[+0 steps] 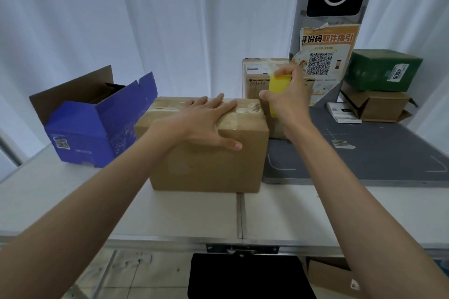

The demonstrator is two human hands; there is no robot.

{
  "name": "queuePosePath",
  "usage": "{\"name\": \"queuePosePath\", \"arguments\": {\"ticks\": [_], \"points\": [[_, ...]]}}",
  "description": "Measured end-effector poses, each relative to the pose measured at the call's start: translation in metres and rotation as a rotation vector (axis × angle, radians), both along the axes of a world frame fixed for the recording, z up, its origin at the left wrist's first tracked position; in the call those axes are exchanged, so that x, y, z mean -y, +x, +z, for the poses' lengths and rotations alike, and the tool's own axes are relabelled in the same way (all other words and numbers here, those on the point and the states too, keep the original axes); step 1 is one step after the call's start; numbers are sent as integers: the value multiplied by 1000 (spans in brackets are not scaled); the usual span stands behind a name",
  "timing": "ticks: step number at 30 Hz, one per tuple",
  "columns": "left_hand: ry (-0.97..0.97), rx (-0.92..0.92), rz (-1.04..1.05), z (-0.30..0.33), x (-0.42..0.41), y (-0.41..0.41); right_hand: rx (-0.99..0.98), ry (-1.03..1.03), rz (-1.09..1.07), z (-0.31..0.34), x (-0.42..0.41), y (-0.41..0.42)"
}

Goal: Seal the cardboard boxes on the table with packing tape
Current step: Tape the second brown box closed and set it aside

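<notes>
1. Here, the left hand (206, 121) lies flat on top of the brown cardboard box (209, 160). Its fingers are straight and spread out. They press down on the lid, and the thumb hangs over the front top edge.
2. The right hand (286, 102) is curled around a yellow tape dispenser (279, 85). It holds the dispenser just past the right end of the box, up near the top edge. The yellow part stands nearly upright.
3. The brown cardboard box sits on the white table (170, 213), in the middle, with its right end touching a dark grey mat (364, 153). The box is closed. Its long side runs left to right, and a wide side faces the person.
4. A strip of clear packing tape (243, 109) runs along the top of the box, from left to right. It looks wrinkled near the right end.
5. A blue box (97, 128) stands open on the left, just beside the brown one. Its flaps stick up.
6. Another brown taped box (257, 80) stands behind the right hand.
7. On the far right, a green box (381, 70) sits on top of a brown box with open flaps (381, 107).
8. An orange poster (325, 56) with a square code hangs on a grey post behind the boxes.
</notes>
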State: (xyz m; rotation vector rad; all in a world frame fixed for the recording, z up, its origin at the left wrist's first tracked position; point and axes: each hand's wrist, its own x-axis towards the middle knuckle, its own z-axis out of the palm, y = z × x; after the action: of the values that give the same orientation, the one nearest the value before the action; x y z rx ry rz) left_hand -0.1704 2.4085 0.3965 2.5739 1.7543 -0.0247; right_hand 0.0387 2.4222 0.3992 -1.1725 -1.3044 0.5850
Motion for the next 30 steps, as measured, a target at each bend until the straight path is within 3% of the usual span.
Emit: {"name": "queuePosePath", "arguments": {"ticks": [5, 9, 18, 23, 28, 30], "points": [[110, 71, -190, -3, 2, 10, 108, -77, -37, -18, -11, 9], [133, 240, -209, -2, -3, 30, 94, -136, -35, -38, -15, 11], [236, -112, -220, 2, -10, 66, -46, -207, -26, -52, -18, 19], [123, -27, -265, 0, -6, 82, -81, -111, -100, -41, -15, 22], [177, -5, -220, -4, -3, 87, -206, -45, -103, -30, -5, 28], [235, 102, -236, -5, 1, 88, -219, -14, -71, -26, 2, 28]]}}
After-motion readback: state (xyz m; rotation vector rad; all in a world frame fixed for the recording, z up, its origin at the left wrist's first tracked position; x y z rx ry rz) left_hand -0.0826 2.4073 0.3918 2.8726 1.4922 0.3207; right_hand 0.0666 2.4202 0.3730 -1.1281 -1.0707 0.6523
